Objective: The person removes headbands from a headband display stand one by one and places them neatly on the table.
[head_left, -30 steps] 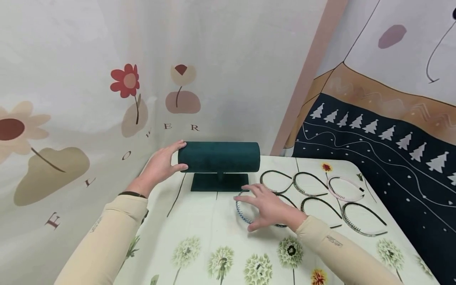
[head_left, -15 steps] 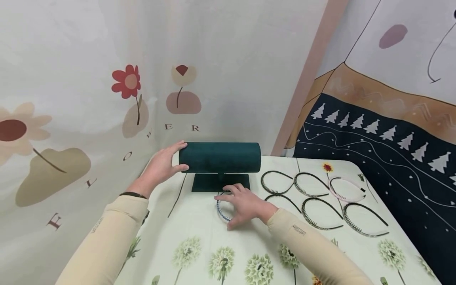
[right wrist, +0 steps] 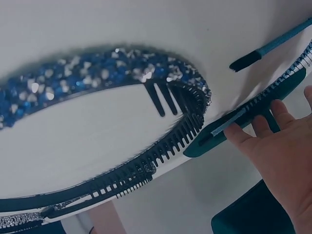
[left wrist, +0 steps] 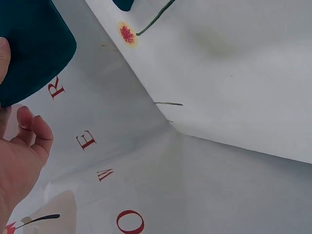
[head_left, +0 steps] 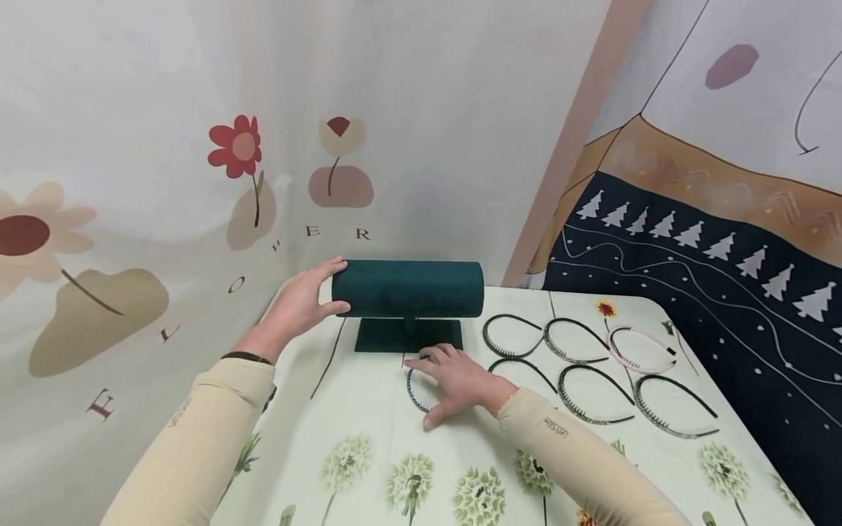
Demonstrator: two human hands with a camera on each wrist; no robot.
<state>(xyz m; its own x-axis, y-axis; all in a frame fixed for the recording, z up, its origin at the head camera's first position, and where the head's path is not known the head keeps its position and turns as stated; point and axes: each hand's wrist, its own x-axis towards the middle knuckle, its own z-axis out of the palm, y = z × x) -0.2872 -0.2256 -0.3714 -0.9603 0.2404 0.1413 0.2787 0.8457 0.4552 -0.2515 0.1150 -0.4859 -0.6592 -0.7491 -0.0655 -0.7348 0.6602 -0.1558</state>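
A dark green padded roll point(head_left: 417, 288) stands on a flat base point(head_left: 378, 336). My left hand point(head_left: 296, 301) grips its left end, thumb in front and fingers on top; the left wrist view shows the roll's end point(left wrist: 36, 46) close up. Just before the base, a blue toothed headband point(head_left: 411, 387) lies low at the table. Over it arches my right hand point(head_left: 460, 383), fingers at its far side and thumb at its near side, covering most of it. In the right wrist view, fingertips touch one end of this headband point(right wrist: 229, 123); the thumb is out of sight.
Several headbands lie in rows on the right of the table, among them a pink one point(head_left: 641, 358) and a black one point(head_left: 674, 405). A blue-gemmed headband point(right wrist: 97, 75) fills the right wrist view's foreground. A printed curtain point(head_left: 421, 131) hangs behind.
My right hand has moved left with the blue headband, from beside the other headbands to before the stand's base, then slightly right. My left hand keeps its hold on the roll.
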